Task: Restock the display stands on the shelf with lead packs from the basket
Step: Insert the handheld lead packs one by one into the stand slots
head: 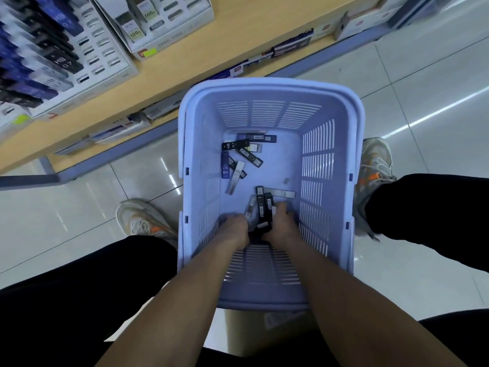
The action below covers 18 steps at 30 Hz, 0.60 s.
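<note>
Head view | right hand fingers curled round fanned bunch of lead packs, low in basket | left hand beside bunch, fingers hidden, grip unclear | risk: fanned bunch slides apart on lift, packs drop back.

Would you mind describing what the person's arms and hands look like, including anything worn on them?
The left forearm and right forearm are bare to the frame edge; no sleeves show. The left hand and right hand wear no gloves, and no watch, bracelet or ring is visible.
</note>
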Available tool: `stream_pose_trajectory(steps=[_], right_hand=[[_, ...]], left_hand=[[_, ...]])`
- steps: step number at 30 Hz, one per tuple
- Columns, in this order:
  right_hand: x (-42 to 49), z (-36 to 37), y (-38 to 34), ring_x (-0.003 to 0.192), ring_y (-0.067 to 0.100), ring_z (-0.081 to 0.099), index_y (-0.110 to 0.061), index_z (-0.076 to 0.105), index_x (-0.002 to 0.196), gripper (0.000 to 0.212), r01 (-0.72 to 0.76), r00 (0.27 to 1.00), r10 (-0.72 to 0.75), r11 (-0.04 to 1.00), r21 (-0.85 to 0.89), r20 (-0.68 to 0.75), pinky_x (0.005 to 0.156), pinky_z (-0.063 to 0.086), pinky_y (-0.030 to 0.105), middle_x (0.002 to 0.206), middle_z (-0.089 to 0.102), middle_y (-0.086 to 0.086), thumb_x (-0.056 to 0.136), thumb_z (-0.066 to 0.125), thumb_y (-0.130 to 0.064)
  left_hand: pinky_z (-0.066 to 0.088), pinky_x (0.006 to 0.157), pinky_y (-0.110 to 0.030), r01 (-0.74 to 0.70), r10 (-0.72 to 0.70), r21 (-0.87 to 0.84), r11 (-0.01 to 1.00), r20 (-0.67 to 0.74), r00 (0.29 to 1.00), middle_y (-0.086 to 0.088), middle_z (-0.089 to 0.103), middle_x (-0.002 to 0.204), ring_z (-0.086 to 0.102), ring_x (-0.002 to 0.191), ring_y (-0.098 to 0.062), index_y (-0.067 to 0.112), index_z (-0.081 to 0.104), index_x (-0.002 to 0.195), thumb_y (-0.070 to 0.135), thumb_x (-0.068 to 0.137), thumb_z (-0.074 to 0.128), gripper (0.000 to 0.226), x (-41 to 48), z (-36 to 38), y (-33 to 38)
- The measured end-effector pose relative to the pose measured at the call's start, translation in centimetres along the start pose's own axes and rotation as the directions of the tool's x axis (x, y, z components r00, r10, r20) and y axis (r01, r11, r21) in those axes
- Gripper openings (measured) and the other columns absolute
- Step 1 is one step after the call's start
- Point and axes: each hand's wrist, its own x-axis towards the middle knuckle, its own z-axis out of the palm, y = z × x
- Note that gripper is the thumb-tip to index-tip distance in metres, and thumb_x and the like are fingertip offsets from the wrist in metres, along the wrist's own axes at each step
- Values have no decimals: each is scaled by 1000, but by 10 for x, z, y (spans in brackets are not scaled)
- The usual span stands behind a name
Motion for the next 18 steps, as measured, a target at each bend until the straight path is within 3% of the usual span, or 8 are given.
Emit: stream_pose_trajectory(steps=[5, 9, 13, 18], right_hand=[[11, 3, 5, 97, 25, 62, -19, 43, 112, 59, -5, 999, 5, 1000, 13, -43, 83, 54, 36, 109, 62, 10, 68, 78, -3], [13, -1, 6, 101, 24, 63, -13, 55, 120, 56, 3, 999, 2, 993, 118, -43, 90, 54, 35, 111, 66, 8, 71, 79, -3], [13, -2, 9, 99, 21, 64, -14, 56, 123, 51, -9, 999, 0, 972, 233, 40, 82, 53, 22, 106, 67, 5, 78, 73, 3], [12, -3, 10, 94, 21, 65, -14, 64, 116, 45, -17, 1000, 11, 963, 268, 22, 87, 53, 31, 95, 68, 1, 79, 65, 12]], left_hand=[[55, 84, -27, -1, 1, 11, 1000, -1, 1000, -20, 58, 132, 67, 106, -28, 4, 51, 141, 17, 81, 83, 70, 1, 2, 0], [55, 90, -33, -73, 70, 24, 997, 109, 992, -12, 66, 119, 67, 101, -27, 8, 58, 135, 21, 86, 79, 55, 1, 5, 0], [55, 89, -33, -74, 75, -13, 997, 147, 986, -9, 67, 109, 66, 95, -24, 10, 62, 129, 21, 87, 77, 46, 5, 8, 2], [49, 78, -28, -108, 114, -172, 979, 30, 993, -8, 68, 104, 62, 87, -22, 15, 66, 117, 22, 91, 70, 27, 6, 12, -2]])
